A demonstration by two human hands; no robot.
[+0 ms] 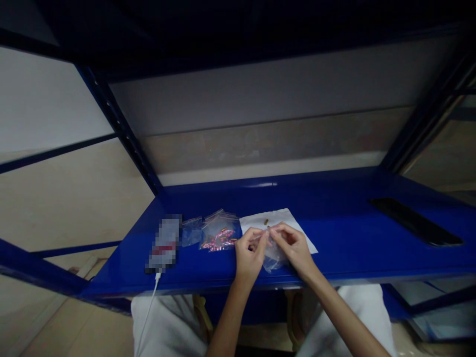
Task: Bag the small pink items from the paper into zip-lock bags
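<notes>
My left hand (250,250) and my right hand (295,247) meet above the front part of the blue shelf, fingers pinched on a clear plastic bag (274,259). The bag hangs below my fingertips; its top edge is partly hidden by them. Under and behind my hands lies a white sheet of paper (303,235), with a small brownish capsule (266,222) on it. To the left of my left hand are clear zip bags with pink and brown capsules (219,240) inside. Beside those lie flat clear zip bags (192,232).
A phone (165,243) with a white charging cable (152,292) lies at the left of the blue shelf (334,213). At the right is a long black flat object (416,221). Blue uprights (119,124) and an upper shelf frame the space.
</notes>
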